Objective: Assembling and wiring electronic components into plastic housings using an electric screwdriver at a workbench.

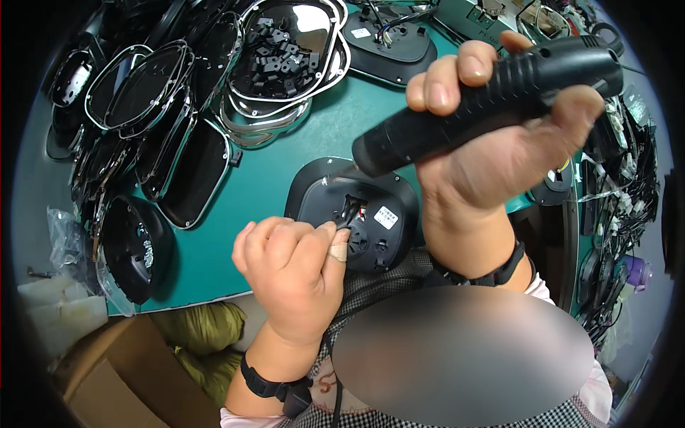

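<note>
1. My right hand (492, 167) is wrapped firmly round a black handheld power tool (442, 130), its nose slanting down and left over the rounded black housing (307, 196).
2. The housing lies at the near edge of the green table (335, 121), in front of my apron (378, 289), with a white label (387, 217) on its upturned face.
3. My left hand (289, 274) is curled in, thumb and forefinger drawn together at the dark wires (348, 212) by the housing's opening; I cannot tell whether they grip them.
4. Small black clips (275, 60) are heaped in an oval shell toward the table's far edge; right of them sits another black housing with wires (389, 50).
5. Black oval frames (146, 89) crowd the table's far left corner.
6. A deep black shell (125, 246) stands near the near left corner.
</note>
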